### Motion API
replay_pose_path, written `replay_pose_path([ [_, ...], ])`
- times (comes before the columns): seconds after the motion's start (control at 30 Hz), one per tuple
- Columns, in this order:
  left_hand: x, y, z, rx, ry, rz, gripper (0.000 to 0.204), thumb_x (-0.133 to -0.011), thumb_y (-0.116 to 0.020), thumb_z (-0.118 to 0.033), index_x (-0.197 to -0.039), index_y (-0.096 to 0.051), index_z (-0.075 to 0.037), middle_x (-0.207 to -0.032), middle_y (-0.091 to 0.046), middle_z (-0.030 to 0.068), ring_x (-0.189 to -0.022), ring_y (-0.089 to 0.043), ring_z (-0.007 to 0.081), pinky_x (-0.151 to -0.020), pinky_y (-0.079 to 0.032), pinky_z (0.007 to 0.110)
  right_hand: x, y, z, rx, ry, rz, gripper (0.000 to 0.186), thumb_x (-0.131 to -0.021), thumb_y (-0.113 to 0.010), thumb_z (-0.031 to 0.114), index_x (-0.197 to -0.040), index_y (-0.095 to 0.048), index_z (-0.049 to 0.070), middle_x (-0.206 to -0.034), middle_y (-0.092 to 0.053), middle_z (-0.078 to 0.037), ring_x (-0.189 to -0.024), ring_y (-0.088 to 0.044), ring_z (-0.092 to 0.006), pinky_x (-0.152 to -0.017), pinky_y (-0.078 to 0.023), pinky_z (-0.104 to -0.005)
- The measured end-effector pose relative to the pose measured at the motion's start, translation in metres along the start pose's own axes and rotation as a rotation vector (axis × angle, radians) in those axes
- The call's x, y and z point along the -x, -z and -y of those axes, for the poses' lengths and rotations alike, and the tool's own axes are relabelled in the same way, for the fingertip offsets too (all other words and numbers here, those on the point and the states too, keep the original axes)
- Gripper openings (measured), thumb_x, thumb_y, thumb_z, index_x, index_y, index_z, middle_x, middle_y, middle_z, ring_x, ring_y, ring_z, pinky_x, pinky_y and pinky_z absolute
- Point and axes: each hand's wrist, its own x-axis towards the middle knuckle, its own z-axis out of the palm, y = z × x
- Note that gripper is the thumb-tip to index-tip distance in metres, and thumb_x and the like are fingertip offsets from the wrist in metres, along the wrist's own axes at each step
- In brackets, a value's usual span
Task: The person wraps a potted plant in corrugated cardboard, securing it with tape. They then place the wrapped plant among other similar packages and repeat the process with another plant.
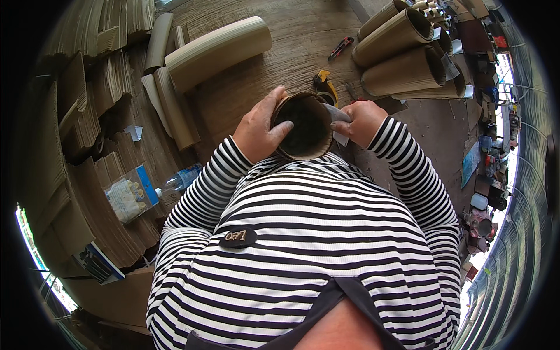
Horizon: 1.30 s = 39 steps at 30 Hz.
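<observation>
An upright cardboard tube (286, 150) stands in front of my body, its round mouth facing up and its inside dark. My left hand (262, 125) is wrapped round its left side, with the thumb over the rim. At the right rim, my right hand (365, 121) is closed on a pale grey strip (337, 113), whose exact kind I cannot make out. A small white piece of paper (340, 139) shows below that hand, against the tube's side. Just beyond the tube lies a yellow and black tool (325, 84), possibly a tape dispenser.
A red and black utility knife (340, 48) lies farther off. Large rolled cardboard tubes (402, 73) with white paper tags lie at the far right. On the left are a long cardboard roll (219, 49), stacked corrugated sheets (87, 175), a plastic bottle (179, 181) and a clear packet (131, 195).
</observation>
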Motion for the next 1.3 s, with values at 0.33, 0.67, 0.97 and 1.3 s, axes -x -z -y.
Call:
replay_pose_path([
  [0.33,-0.026,0.04,0.053,0.279,0.111,-0.252,0.041,-0.098,-0.058,-0.017,-0.137,-0.057,0.0,-0.12,-0.07,0.0164,-0.114,-0.064,0.0222,-0.1,-0.048,0.032,0.033,-0.001,0.024,-0.121,0.659,-0.878,0.03,-0.079,-0.082,0.018,-0.102,-0.069,0.004,-0.096,-0.07,-0.01,-0.077,-0.071,-0.0223,-0.065,-0.058,-0.0316],
  [0.67,-0.02,0.02,0.05,0.661,0.212,-0.288,0.05,-0.107,-0.052,-0.044,-0.129,-0.062,0.0,-0.118,-0.067,0.0063,-0.108,-0.061,0.0144,-0.095,-0.047,0.029,-0.021,-0.071,0.012,-0.172,0.711,-0.617,0.022,-0.084,-0.075,0.008,-0.105,-0.069,0.005,-0.101,-0.068,-0.014,-0.087,-0.071,-0.0318,-0.074,-0.059,-0.0372],
  [0.97,0.012,0.007,0.131,0.538,0.378,-0.167,0.033,-0.106,-0.057,-0.029,-0.126,-0.064,-0.004,-0.114,-0.071,0.005,-0.098,-0.068,0.0135,-0.085,-0.051,0.026,0.015,-0.054,-0.025,-0.279,0.6,-0.817,0.015,-0.081,-0.076,0.003,-0.094,-0.069,0.004,-0.087,-0.064,-0.014,-0.078,-0.067,-0.0334,-0.069,-0.055,-0.0385],
  [1.3,-0.006,-0.003,0.132,0.337,0.374,0.039,0.029,-0.103,-0.061,-0.021,-0.124,-0.065,-0.002,-0.11,-0.071,0.0042,-0.096,-0.066,0.0116,-0.087,-0.053,0.026,0.044,-0.008,-0.092,-0.263,0.262,-1.047,0.01,-0.091,-0.073,0.005,-0.092,-0.068,-0.004,-0.084,-0.063,-0.006,-0.063,-0.06,-0.0125,-0.057,-0.05,-0.0276],
])
